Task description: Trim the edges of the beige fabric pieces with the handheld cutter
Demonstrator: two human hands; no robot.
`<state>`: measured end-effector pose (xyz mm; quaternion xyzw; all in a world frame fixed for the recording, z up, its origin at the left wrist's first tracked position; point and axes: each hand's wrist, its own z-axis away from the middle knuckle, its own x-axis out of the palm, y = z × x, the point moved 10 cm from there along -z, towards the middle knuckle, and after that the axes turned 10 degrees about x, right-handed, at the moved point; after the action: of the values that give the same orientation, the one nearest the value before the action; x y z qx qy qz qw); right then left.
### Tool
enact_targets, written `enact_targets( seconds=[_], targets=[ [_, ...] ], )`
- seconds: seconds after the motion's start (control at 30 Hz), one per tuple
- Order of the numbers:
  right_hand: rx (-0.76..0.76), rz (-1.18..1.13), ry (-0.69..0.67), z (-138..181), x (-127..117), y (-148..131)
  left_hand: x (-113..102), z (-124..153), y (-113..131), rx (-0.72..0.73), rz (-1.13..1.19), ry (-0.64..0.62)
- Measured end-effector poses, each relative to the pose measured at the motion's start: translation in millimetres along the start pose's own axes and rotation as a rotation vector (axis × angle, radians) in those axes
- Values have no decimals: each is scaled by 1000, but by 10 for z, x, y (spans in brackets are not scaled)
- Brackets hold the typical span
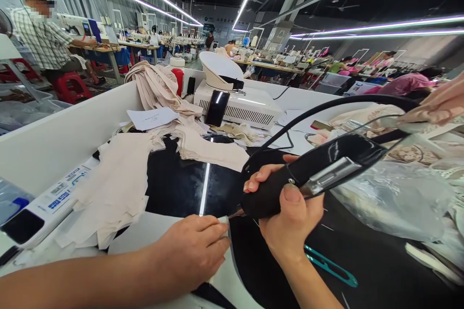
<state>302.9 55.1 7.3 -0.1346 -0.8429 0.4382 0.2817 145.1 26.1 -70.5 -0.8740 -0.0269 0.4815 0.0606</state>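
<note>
My right hand is wrapped round the thick black body of a corded hand tool, with a metal lever along its side. The tool's short metal tip points left at the fingers of my left hand. These are pinched together on a small pale piece, right at the tip; most of it is hidden by my fingers. Under both hands lie a white sheet and the black work surface. A teal slotted tool rests below my right wrist.
Stacks of cream fabric pieces lie left and ahead. A phone leans on a white vented machine. Right, a clear plastic bag sits beside fabric. The tool's black cable arches overhead. A seated person is beyond the white wall.
</note>
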Motion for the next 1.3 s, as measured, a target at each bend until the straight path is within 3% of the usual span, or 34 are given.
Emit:
enact_targets(
  seconds=[0.27, 0.53, 0.7, 0.9, 1.17, 1.3],
  targets=[
    [3, 40, -1, 22, -8, 13, -78, 15, -23, -40, 25, 17],
    [-37, 64, -33, 11, 42, -31, 11, 49, -16, -38, -4, -36],
    [-41, 51, -30, 6, 47, -43, 17, 52, 6, -27, -36, 0],
    [-27, 50, -9, 3, 35, -27, 131, 59, 19, -17, -44, -67],
    [-1, -22, 35, -30, -1, -75, 47, 48, 13, -32, -76, 1],
    [-4, 14, 20, -17, 23, -69, 130, 56, 27, -14, -72, -52]
  ],
)
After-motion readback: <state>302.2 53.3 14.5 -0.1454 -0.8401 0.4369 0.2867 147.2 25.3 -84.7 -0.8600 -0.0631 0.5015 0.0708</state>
